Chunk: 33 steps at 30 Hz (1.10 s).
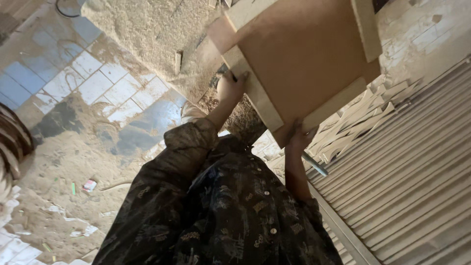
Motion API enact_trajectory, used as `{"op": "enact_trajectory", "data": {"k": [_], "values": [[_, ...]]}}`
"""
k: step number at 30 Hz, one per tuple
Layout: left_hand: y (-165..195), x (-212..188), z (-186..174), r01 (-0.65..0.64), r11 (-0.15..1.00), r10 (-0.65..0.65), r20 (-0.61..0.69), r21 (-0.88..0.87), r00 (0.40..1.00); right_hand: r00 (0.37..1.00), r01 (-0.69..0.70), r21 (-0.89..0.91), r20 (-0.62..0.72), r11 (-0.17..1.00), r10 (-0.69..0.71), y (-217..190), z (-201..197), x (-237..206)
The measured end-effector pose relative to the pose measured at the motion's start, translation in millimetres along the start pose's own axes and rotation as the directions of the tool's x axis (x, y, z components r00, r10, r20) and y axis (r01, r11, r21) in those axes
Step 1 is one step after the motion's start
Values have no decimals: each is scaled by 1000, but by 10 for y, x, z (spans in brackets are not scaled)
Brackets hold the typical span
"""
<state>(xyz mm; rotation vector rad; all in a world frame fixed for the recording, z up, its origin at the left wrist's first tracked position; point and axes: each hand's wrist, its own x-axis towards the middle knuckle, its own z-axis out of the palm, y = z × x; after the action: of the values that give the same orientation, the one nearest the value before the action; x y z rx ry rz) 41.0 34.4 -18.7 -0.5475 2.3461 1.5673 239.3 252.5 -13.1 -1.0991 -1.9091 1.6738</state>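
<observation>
We hold one flat brown fibreboard panel (304, 59) framed by pale wood strips, our left hand (230, 87) clamped on its edge and our right hand (298, 137) gripping its lower corner, above a sawdust-strewn tiled floor (98, 88) where one small red-and-white packet (89, 185) lies, beside stacked pale slats (407, 162).

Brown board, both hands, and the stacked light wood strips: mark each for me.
brown board (306, 54): head view, middle of its flat face.
left hand (230, 88): head view, knuckles at the board's edge.
right hand (297, 137): head view, back of hand under the board's corner.
wood strips (358, 118): head view, middle of pile.
</observation>
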Motion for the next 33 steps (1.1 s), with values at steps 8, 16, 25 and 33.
{"op": "enact_trajectory", "data": {"k": [8,16,25,33], "values": [[733,594,385,-69,985,63,42,160,997,999,-32,368,-23,929,44,-483,325,883],[535,360,224,-89,991,88,14,102,996,999,27,186,18,982,-30,-458,230,700],[-326,-371,-298,27,991,-19,62,-133,998,993,-37,117,114,992,24,71,-201,-392],[-462,-375,-452,57,997,-53,97,-42,994,998,-60,132,36,989,56,264,-142,-373]]}}
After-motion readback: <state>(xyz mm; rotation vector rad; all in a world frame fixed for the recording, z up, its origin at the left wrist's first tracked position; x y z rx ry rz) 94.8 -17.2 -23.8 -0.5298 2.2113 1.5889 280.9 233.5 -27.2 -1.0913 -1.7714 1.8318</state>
